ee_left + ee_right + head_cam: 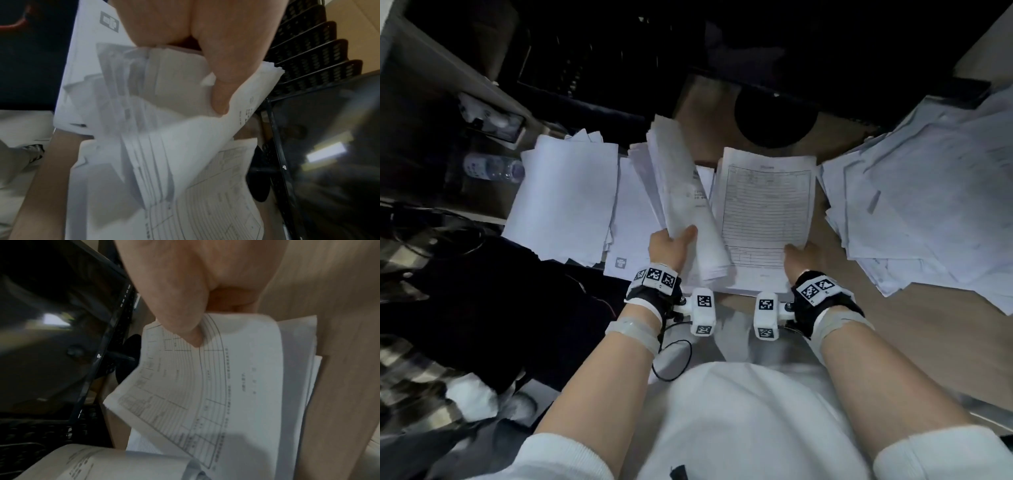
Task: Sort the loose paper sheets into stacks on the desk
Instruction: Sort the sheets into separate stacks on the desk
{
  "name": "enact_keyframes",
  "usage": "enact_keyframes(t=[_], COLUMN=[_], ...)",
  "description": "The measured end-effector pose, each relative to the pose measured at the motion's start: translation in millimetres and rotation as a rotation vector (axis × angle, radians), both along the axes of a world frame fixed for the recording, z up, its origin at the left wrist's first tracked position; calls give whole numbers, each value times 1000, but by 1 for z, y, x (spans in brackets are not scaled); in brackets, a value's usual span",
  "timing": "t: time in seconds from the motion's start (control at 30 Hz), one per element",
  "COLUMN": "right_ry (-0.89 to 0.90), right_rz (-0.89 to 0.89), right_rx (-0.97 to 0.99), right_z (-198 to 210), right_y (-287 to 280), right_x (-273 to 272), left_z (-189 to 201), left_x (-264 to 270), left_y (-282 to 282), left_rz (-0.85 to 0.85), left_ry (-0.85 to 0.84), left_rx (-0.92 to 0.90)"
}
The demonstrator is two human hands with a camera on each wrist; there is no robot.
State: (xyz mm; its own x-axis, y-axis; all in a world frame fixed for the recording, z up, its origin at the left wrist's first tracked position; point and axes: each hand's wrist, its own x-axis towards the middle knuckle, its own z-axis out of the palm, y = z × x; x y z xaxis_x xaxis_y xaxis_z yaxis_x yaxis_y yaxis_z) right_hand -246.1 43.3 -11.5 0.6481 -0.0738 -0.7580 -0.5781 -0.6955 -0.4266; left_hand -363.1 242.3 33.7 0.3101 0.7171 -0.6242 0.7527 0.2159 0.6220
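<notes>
My left hand [674,245] grips a thick bundle of white sheets [681,192] by its near edge and holds it tilted above the desk; the thumb [221,91] presses on top of that bundle [185,138]. My right hand [799,255] pinches the near right corner of a printed form sheet [765,209] lying on the centre stack, its thumb [185,327] on the form [216,394], whose edge curls up. A neat white stack [566,198] lies at the left.
A wide loose pile of sheets [928,205] covers the desk's right side. A dark monitor with round base [774,116] stands behind the stacks. A black mesh tray rack [308,61] is at the back left. A water bottle [493,169] lies left. Dark clothing [482,291] sits near left.
</notes>
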Motion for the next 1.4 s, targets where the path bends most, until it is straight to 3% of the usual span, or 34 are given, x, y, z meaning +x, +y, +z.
enact_keyframes(t=[0.17, 0.27, 0.33, 0.43, 0.5, 0.6, 0.73, 0.93, 1.07, 1.27, 1.4], right_ry=[42, -172, -268, -98, -82, -183, -131, -90, -65, -185, -254], right_rz=[-14, 2, 50, 179, 236, 149, -5, -138, -183, -36, 194], right_rx=[13, -9, 160, 471, 509, 462, 532, 594, 584, 526, 493], right_z=[-12, -1, 12, 34, 43, 42, 44, 55, 59, 71, 86], right_y=[18, 25, 33, 55, 69, 75, 82, 96, 101, 110, 119], right_x=[-4, -7, -4, -3, -7, -12, -21, -33, -37, -36, -29], left_z=[2, 2, 2, 4, 6, 15, 21, 26, 29, 38, 39], left_x=[-4, -3, 0, 5, 8, 9, -3, -6, -5, -5, -4], left_y=[1, 0, 1, 4, 6, 13, 27, 47, 53, 49, 46], left_rz=[-71, -66, -64, -108, -158, -154, -186, -91, -117, -217, -207], left_ry=[36, 38, 32, -2, -55, -191, -279, -336, -338, -389, -415], left_rx=[63, 75, 62, 51, 17, -122, -189, -339, -341, -369, -358])
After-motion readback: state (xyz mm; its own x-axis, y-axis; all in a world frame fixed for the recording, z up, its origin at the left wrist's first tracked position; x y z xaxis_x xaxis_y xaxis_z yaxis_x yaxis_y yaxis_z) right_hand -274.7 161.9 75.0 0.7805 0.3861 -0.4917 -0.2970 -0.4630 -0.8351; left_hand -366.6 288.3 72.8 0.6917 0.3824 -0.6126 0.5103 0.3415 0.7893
